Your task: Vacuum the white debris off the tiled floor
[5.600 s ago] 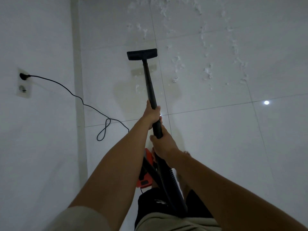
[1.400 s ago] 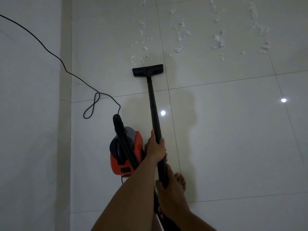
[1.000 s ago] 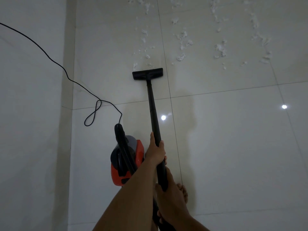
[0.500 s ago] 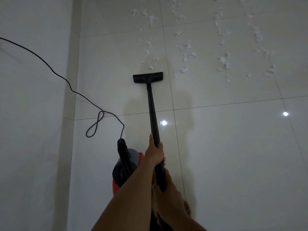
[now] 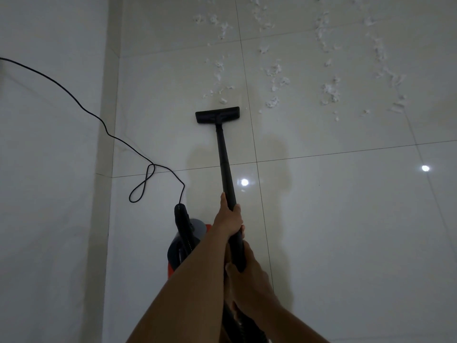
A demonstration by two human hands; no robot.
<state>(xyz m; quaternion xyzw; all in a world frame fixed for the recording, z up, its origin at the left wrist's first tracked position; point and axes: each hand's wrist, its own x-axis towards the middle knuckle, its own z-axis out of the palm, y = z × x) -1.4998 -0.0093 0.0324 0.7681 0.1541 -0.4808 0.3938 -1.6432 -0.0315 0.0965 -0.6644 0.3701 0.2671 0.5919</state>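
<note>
2 bare forearms (image 5: pixel 193 280) and 2 bare hands, left hand (image 5: pixel 228 219), right hand (image 5: pixel 249 278), dimly lit

One wide-angle view, worn on the head, looks forward and steeply down at the tiled floor (image 5: pixel 346 231). It faces along the vacuum wand (image 5: pixel 223 154). The left hand (image 5: pixel 228 217) and right hand (image 5: pixel 251 276) sit close at lower centre, and the wall (image 5: pixel 49 194) fills the left of the frame.

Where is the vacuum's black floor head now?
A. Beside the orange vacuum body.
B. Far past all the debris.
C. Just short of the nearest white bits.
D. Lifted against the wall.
C: the floor head lies on the tile with the closest white debris right beyond its far edge.
</note>
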